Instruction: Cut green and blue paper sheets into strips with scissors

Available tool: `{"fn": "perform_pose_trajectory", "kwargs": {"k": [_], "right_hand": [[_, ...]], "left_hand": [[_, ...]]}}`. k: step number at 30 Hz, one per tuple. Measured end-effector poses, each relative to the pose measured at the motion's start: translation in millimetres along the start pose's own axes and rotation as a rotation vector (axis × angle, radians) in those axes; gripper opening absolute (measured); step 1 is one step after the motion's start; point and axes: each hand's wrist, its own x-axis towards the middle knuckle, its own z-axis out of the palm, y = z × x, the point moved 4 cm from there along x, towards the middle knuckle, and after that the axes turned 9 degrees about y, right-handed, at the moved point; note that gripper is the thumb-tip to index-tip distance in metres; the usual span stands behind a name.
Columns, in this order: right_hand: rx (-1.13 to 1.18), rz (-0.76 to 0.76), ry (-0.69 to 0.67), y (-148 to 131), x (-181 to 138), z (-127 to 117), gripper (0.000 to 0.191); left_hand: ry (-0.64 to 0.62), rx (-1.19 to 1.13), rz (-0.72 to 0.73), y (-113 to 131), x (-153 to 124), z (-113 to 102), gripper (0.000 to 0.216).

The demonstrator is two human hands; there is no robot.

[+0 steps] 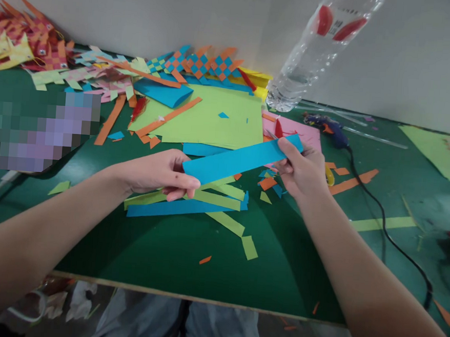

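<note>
A blue paper strip [241, 159] is stretched between my two hands above the green table. My left hand [166, 173] pinches its left end, thumb on top and fingers curled beneath. At the upper right end, my right hand [302, 163] grips the strip between thumb and fingers. Below the strip lie several green paper strips [227, 223] and another blue strip [168, 208]. Small paper scraps [268, 183] are scattered beside my right hand.
Green paper sheets [221, 117] lie behind my hands, with woven paper fish [199, 64] at the wall. A water bottle [313, 56] stands back right, near a glue gun [333, 131] and its cord. A blurred-out device [50, 136] sits left. The table's front edge [162, 291] is close.
</note>
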Motion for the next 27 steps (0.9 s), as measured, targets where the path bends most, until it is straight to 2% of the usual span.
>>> {"fn": "perform_pose_trajectory", "kwargs": {"k": [6, 18, 27], "right_hand": [[0.022, 0.005, -0.006, 3, 3, -1, 0.052], [0.048, 0.012, 0.010, 9, 2, 1, 0.048], [0.074, -0.006, 0.014, 11, 3, 2, 0.045]], "left_hand": [[0.005, -0.081, 0.087, -1, 0, -2, 0.026], [0.241, -0.204, 0.279, 6, 10, -9, 0.034], [0.422, -0.292, 0.326, -1, 15, -20, 0.041]]}}
